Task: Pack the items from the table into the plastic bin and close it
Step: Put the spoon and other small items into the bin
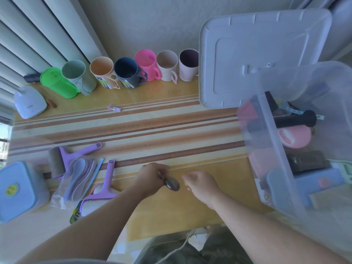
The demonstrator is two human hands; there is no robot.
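Plastic bin [270, 149] sits at frame right, part-filled, lid [257, 54] propped behind. Left hand [150, 180] at bottom center pinches small dark obj [172, 184] over table [133, 126]; right hand [202, 184] loosely curled, empty.

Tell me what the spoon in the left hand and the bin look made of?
Spoon: likely metal, with a dark glossy sheen on its bowl, though blurred. Plastic bin: clear, slightly frosted plastic; its contents show through the wall.
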